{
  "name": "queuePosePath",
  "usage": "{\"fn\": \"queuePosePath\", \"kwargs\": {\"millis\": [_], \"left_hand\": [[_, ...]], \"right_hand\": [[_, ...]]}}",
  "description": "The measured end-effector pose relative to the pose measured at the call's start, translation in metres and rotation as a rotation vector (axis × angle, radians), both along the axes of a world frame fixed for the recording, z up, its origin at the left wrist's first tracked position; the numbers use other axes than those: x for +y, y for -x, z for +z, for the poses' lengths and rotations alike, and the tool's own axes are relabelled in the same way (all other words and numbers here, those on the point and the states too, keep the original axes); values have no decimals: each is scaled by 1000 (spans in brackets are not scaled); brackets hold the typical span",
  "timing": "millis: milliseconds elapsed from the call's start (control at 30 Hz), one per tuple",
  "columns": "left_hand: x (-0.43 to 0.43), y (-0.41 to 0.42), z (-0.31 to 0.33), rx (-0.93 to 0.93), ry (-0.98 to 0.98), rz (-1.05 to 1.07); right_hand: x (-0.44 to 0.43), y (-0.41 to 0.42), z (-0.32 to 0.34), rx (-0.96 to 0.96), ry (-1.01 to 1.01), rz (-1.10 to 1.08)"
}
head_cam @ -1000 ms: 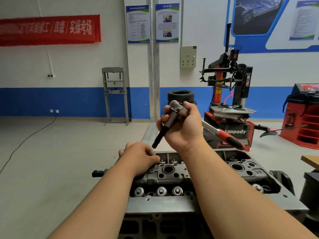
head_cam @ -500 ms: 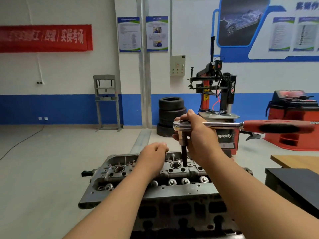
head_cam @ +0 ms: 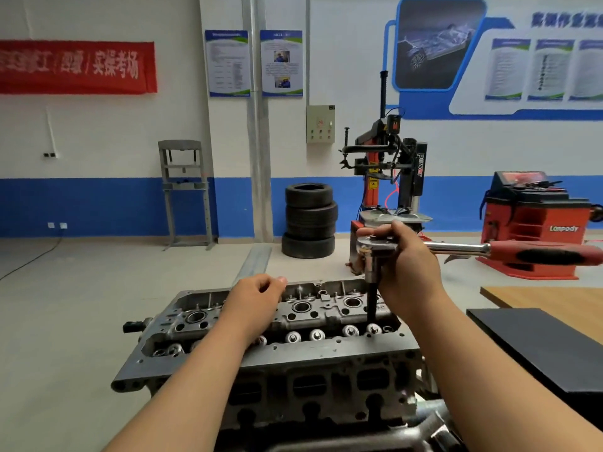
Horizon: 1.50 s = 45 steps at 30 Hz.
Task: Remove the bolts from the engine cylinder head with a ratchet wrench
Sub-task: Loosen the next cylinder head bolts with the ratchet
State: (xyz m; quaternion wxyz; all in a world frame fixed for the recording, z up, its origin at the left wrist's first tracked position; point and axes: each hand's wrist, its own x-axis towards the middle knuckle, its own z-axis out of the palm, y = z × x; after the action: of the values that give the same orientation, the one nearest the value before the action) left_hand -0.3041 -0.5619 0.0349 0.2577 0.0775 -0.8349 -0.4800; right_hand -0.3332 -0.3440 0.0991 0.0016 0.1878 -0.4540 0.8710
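A grey metal cylinder head (head_cam: 326, 353) lies in front of me at lower centre. My right hand (head_cam: 408, 265) grips the head of a ratchet wrench (head_cam: 456, 247); its chrome shaft and red-and-black handle stick out level to the right. A black socket extension (head_cam: 372, 301) hangs straight down from the wrench head into a hole at the right end of the cylinder head. My left hand (head_cam: 254, 305) rests on top of the cylinder head left of centre, fingers loosely curled, holding nothing. Whether a bolt sits under the socket is hidden.
A black mat (head_cam: 538, 347) and a wooden bench top (head_cam: 554, 301) lie to the right. Behind stand stacked tyres (head_cam: 310, 220), a tyre changer (head_cam: 388, 177), a red wheel balancer (head_cam: 535, 223) and a grey press frame (head_cam: 186, 190).
The wrench swung from tilted in the air to level, and its extension now stands upright in a hole at the right end. My view shifted left; my left hand stayed on the cylinder head.
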Motion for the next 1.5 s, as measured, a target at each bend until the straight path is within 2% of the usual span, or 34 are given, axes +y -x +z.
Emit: {"fn": "queuePosePath", "kwargs": {"millis": [100, 233, 400, 533, 633, 700, 767, 867, 933, 967, 1000, 1033, 1100, 1133, 1167, 1267, 1300, 1333, 1433, 1500], "left_hand": [[0, 2, -1, 12, -23, -10], [0, 3, 0, 18, -27, -9], [5, -2, 3, 28, -1, -2], [28, -6, 17, 57, 84, 0], [76, 5, 36, 76, -101, -144], [118, 15, 46, -13, -334, -349], [151, 22, 48, -90, -467, -472], [170, 27, 43, -24, -570, -453], [171, 31, 38, 33, -605, -434], [172, 32, 36, 57, -595, -434], [172, 31, 34, 66, -583, -444], [174, 31, 33, 69, -577, -450], [177, 28, 33, 70, -609, -433], [177, 28, 33, 76, -626, -424], [178, 29, 32, 82, -629, -424], [178, 28, 29, 68, -626, -428], [177, 29, 29, 48, -639, -423], [176, 30, 29, 26, -657, -427], [173, 33, 30, -21, -688, -470], [172, 34, 29, -38, -667, -500]], "right_hand": [[15, 11, -3, -24, 75, -29], [22, 19, -23, 30, -31, -103], [23, 19, -27, 65, -45, -121], [25, 10, -35, 214, -338, -405], [19, -3, -39, 424, -418, -592], [20, -7, -38, 473, -473, -557], [30, -11, -38, 466, -564, -500], [49, -29, -40, 321, -721, -449], [58, -54, -39, 88, -802, -335], [61, -72, -41, 39, -893, -293], [63, -92, -43, 106, -1061, -309], [63, -114, -42, 243, -1220, -381], [66, -140, -31, 624, -1358, -673], [69, -141, -21, 743, -1426, -823], [72, -136, -9, 745, -1571, -906], [74, -101, 12, 383, -2132, -928], [71, -92, 12, 375, -2243, -951], [68, -86, 11, 397, -2288, -984], [66, -82, 5, 568, -2249, -1084], [69, -82, 6, 573, -2205, -1093]]}}
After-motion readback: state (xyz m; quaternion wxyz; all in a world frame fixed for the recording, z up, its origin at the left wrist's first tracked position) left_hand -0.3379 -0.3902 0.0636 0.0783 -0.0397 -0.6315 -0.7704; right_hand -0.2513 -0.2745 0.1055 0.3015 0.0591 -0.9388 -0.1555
